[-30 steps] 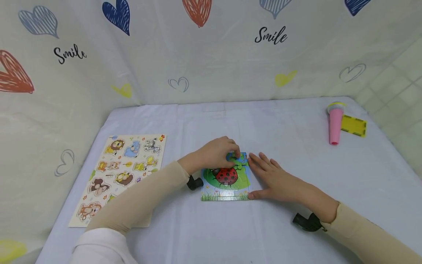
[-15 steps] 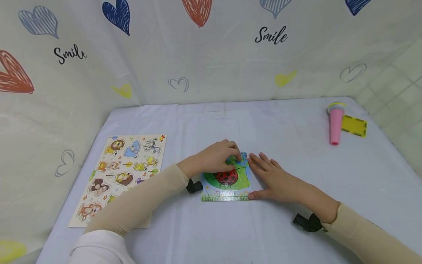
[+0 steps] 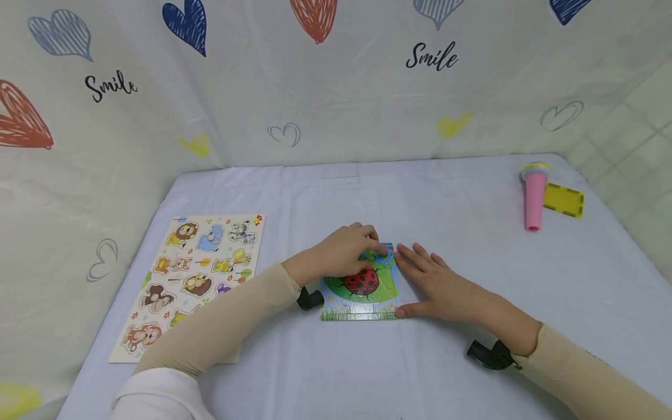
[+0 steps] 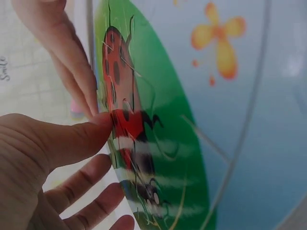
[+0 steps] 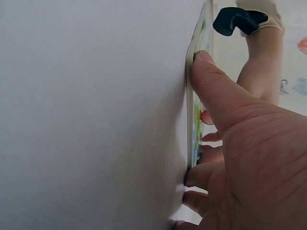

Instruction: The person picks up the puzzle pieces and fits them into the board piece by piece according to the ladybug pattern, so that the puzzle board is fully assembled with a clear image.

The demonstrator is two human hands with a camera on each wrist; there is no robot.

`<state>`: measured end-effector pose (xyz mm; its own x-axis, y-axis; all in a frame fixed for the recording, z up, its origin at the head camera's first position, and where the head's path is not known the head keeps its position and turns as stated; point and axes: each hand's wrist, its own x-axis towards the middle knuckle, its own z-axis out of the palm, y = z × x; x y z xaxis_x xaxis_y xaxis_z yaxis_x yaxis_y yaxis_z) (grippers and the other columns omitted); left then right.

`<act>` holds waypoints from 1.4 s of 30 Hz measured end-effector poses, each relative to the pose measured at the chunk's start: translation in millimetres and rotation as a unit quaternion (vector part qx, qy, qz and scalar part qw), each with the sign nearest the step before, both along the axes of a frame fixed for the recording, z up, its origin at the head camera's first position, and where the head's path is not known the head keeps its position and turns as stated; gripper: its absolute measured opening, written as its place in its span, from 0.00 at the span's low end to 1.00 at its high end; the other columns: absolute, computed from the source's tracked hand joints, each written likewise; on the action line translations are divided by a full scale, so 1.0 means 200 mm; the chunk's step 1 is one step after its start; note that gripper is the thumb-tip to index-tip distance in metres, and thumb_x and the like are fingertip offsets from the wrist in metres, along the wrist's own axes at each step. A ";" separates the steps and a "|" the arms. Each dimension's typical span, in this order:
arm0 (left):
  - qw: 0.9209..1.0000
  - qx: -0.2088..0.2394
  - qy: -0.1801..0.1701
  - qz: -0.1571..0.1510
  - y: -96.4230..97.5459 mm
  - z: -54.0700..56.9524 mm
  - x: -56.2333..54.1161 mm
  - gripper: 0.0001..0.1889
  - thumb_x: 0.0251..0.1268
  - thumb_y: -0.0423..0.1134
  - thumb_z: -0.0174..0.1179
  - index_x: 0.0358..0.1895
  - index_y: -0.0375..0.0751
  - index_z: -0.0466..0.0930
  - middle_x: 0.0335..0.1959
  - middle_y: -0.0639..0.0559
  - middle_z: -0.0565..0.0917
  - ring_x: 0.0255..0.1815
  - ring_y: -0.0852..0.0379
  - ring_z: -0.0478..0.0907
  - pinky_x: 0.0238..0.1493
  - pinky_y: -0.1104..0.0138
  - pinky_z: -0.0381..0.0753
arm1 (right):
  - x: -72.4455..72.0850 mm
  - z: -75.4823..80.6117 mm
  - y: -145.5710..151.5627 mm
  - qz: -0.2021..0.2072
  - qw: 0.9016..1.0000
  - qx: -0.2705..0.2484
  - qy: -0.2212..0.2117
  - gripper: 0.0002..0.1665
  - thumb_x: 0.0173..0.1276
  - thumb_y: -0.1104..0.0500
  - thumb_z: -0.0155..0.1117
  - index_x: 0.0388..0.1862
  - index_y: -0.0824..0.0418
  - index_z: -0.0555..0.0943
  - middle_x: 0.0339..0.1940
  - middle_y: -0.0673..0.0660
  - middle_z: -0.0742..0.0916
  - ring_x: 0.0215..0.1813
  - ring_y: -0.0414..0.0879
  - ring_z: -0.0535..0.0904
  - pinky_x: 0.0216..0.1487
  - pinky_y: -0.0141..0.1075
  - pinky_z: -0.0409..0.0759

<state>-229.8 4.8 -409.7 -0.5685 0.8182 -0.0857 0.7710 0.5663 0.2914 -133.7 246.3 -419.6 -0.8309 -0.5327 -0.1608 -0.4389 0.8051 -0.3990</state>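
A square ladybug jigsaw puzzle (image 3: 359, 308) lies flat on the white tabletop. My left hand (image 3: 341, 252) reaches over its upper part, fingers bent at the top edge, hiding the upper left. In the left wrist view the thumb (image 4: 72, 140) touches the ladybug picture, the other fingers spread apart from it near the far side. No loose piece shows between them. My right hand (image 3: 443, 291) rests along the puzzle's right edge with fingers straight. Its thumb (image 5: 216, 86) lies on the lower right corner in the right wrist view, with fingertips against the edge.
An animal peg puzzle board (image 3: 227, 234) lies at the left, partly covered by my left sleeve. A pink toy microphone (image 3: 535, 199) and a yellow rectangular plate (image 3: 564, 200) lie at the far right. A heart-patterned cloth hangs behind the table.
The green puzzle piece that stood raised under my left fingers a second ago now lies down in the picture. My left hand has shifted slightly toward me. The right hand stays put.
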 end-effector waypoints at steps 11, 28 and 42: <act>0.998 0.012 -0.023 0.061 0.00 0.00 -0.01 0.19 0.67 0.46 0.71 0.60 0.54 0.86 0.61 0.52 0.79 0.60 0.50 0.75 0.61 0.57 0.78 | 0.00 0.00 0.00 -0.001 1.000 -0.007 -0.004 0.61 0.62 0.26 0.67 0.86 0.49 0.55 0.87 0.62 0.53 0.85 0.70 0.42 0.76 0.71 0.46; 0.996 -0.024 0.024 0.081 -0.01 0.01 0.05 0.16 0.70 0.52 0.67 0.57 0.58 0.88 0.60 0.52 0.80 0.56 0.51 0.75 0.53 0.56 0.79 | 0.00 0.03 -0.01 0.004 1.000 0.001 0.000 0.59 0.61 0.25 0.67 0.84 0.49 0.60 0.85 0.65 0.57 0.83 0.73 0.47 0.74 0.73 0.52; 0.994 0.005 0.024 0.108 -0.18 -0.04 0.04 0.15 0.72 0.53 0.66 0.56 0.58 0.89 0.58 0.52 0.80 0.55 0.50 0.75 0.52 0.55 0.78 | -0.02 0.05 0.03 0.017 0.998 0.038 0.038 0.58 0.66 0.23 0.59 0.85 0.50 0.58 0.85 0.61 0.61 0.84 0.67 0.53 0.75 0.66 0.60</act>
